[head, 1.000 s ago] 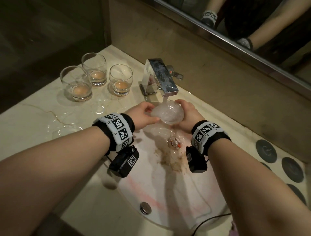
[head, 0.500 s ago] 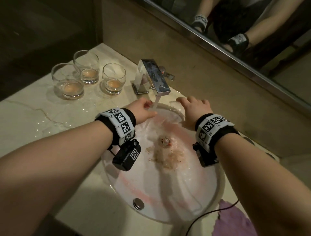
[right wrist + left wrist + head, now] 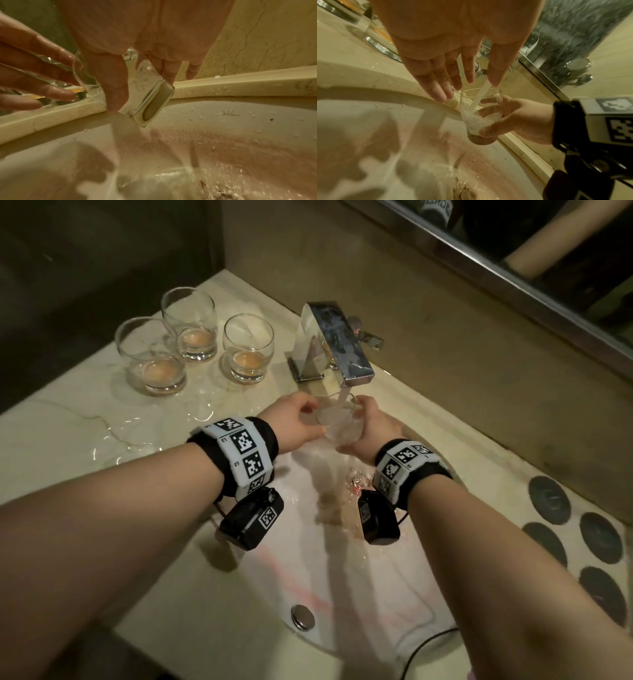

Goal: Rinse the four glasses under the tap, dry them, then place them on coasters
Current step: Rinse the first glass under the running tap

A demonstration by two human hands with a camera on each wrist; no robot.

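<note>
Partly hidden: glass (image 3: 337,419) base, between hands under tap (image 3: 337,345).

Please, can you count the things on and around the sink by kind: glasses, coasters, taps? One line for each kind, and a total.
Glasses with brown liquid, standing on the counter: 3
Glass held under the tap by the right hand: 1
Dark round coasters in view: 5
Tap: 1
Total: 10
</note>
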